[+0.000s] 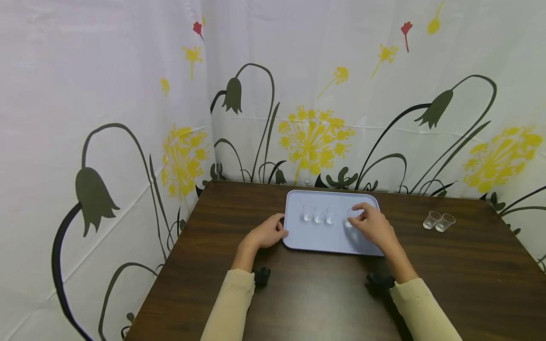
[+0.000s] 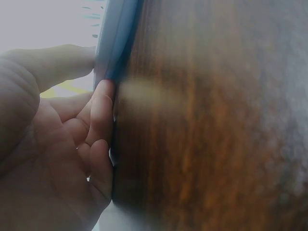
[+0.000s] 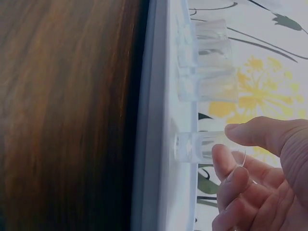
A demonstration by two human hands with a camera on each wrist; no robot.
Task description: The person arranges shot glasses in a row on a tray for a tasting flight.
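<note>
A pale blue tray [image 1: 317,239] lies on the table, and three clear shot glasses [image 1: 318,217] stand upright in a row on its left half. My left hand [image 1: 268,232] grips the tray's left edge; in the left wrist view the thumb [image 2: 67,62] lies over the rim and curled fingers are against its underside. Over the tray's right half, my right hand [image 1: 373,227] pinches another clear shot glass [image 3: 190,147] near its rim between thumb and fingers. That glass is upright, its base at the tray surface, apart from the row.
Two more clear shot glasses [image 1: 438,221] stand side by side on the dark wooden table [image 1: 460,270], right of the tray. A flower-printed white curtain [image 1: 264,28] hangs behind the table and along its left. Each wrist wears a small black device.
</note>
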